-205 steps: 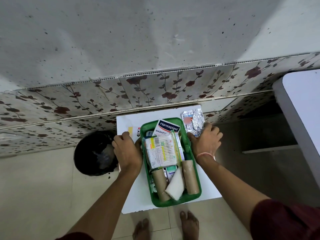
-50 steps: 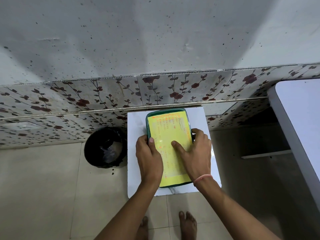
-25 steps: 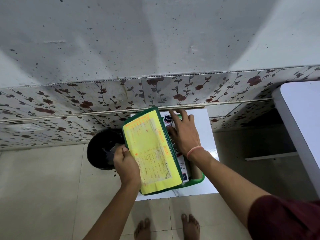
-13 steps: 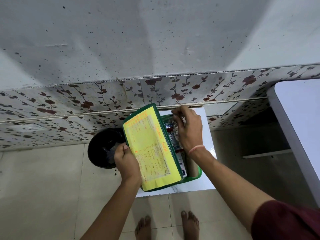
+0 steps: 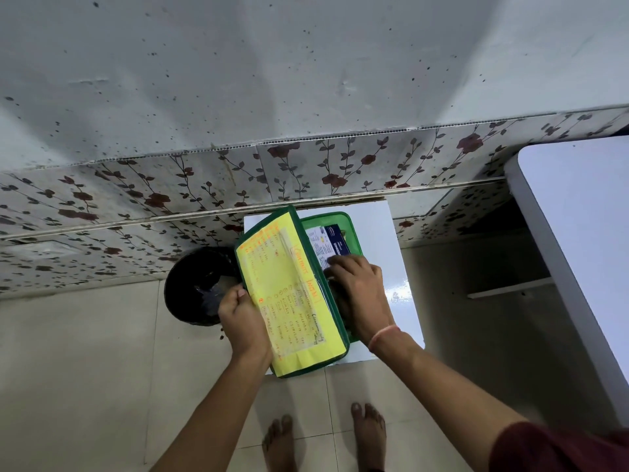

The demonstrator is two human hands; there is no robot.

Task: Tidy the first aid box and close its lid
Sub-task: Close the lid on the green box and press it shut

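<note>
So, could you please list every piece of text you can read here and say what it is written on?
"Contents Inside!", roughly, in orange handwriting: on the yellow sheet covering the lid, held raised by the left hand.
Handwritten list rows beneath it: too small to read.
Blue and white packet in the green box, pressed by the right hand: print too blurred to read.
</note>
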